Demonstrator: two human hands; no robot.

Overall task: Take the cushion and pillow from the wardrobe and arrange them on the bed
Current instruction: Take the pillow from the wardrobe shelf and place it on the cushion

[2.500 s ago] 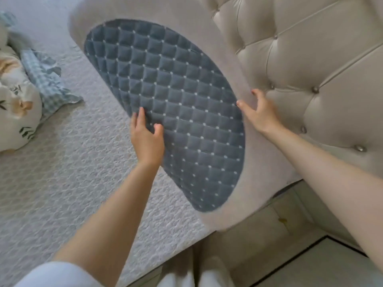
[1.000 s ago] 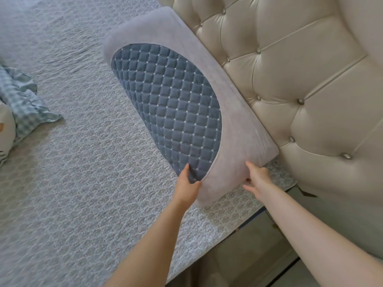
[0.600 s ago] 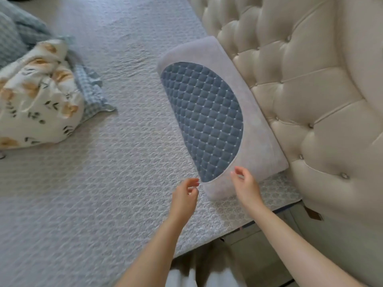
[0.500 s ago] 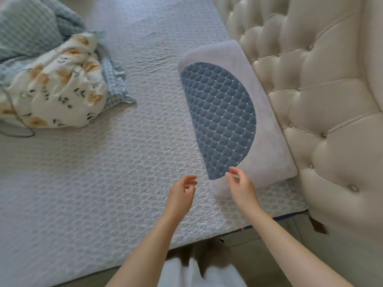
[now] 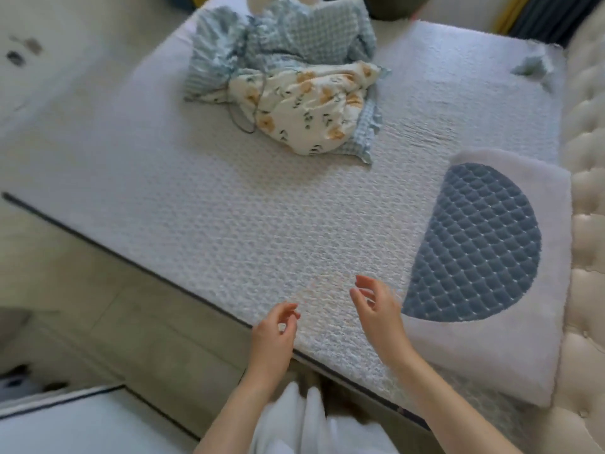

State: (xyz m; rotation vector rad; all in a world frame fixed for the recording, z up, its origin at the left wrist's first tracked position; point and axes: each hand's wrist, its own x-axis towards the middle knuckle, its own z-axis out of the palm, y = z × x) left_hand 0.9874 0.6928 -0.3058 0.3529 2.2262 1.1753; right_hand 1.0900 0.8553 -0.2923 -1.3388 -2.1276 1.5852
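A grey cushion (image 5: pixel 510 348) with a dark blue quilted half-round panel lies flat on the bed (image 5: pixel 248 231), its long side against the tufted headboard at the right. My left hand (image 5: pixel 275 332) hovers over the bed's near edge, fingers loosely curled and holding nothing. My right hand (image 5: pixel 376 309) is just left of the cushion, fingers apart, not touching it. A floral pillow (image 5: pixel 307 106) rests on a crumpled blue checked cover at the far middle of the bed.
The cream tufted headboard (image 5: pixel 586 224) runs along the right. The blue checked bedding (image 5: pixel 281 40) is heaped near the far edge. Pale tiled floor (image 5: pixel 98 306) lies left of and below the bed. A small blue cloth piece (image 5: pixel 532 67) sits at the far right corner.
Both hands let go of the cushion after laying it flat against the headboard. They have drawn back left toward the bed's near edge, and my view has swung left across the bed.
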